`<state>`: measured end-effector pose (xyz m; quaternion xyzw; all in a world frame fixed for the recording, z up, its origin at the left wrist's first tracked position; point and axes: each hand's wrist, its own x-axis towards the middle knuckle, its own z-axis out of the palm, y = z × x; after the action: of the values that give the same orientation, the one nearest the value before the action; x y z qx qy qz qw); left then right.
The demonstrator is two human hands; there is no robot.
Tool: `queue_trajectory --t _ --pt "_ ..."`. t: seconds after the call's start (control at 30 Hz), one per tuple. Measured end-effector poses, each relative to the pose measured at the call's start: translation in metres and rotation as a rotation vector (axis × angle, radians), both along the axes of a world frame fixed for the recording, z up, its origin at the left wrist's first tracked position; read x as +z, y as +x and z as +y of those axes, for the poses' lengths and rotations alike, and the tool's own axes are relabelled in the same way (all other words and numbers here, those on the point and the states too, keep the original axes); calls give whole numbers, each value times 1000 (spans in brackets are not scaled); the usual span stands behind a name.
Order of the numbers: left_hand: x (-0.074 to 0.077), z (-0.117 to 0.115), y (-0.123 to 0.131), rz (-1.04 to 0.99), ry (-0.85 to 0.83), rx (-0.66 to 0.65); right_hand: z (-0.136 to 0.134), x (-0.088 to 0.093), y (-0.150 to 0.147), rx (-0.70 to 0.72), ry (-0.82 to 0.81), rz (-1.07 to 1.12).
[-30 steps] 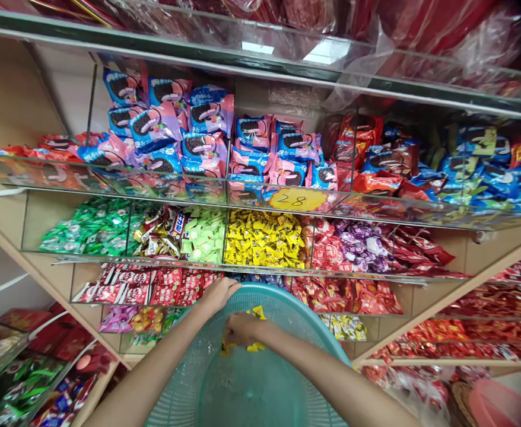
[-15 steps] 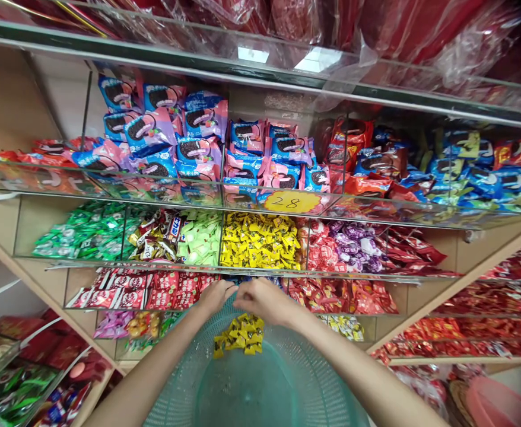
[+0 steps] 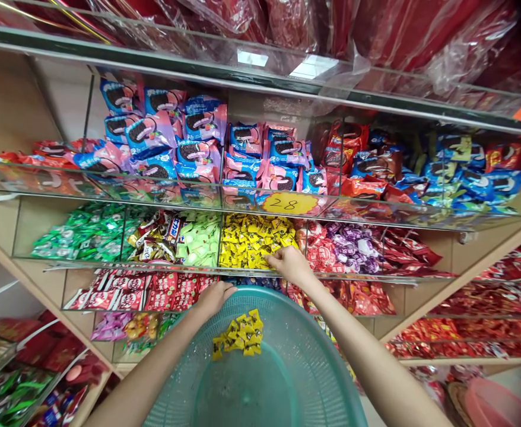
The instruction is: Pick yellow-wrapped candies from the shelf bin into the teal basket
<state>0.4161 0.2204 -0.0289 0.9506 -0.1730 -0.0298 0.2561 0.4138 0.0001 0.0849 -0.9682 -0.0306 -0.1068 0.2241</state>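
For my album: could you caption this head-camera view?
Right hand reaches into yellow candies on the shelf; left hand holds a teal basket.

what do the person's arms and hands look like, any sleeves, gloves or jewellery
Both arms are bare along all that shows, with no sleeve edge in view. The left hand and the right hand wear no gloves, and no ring, watch or bracelet shows on either wrist or on the fingers. No markings or tattoos are visible on the forearms.

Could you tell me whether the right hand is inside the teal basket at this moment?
No, the right hand is up in the bin of yellow candies, above the teal basket.
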Motion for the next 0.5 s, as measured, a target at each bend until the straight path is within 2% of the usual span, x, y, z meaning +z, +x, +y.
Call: queue_trajectory --t 0.33,0.5 --pt "-6 2 2 -15 -8 -1 4 -2 8 8 10 -2" --pt "-4 1 1 -10 -13 -6 -1 10 -3 40 62 -89"
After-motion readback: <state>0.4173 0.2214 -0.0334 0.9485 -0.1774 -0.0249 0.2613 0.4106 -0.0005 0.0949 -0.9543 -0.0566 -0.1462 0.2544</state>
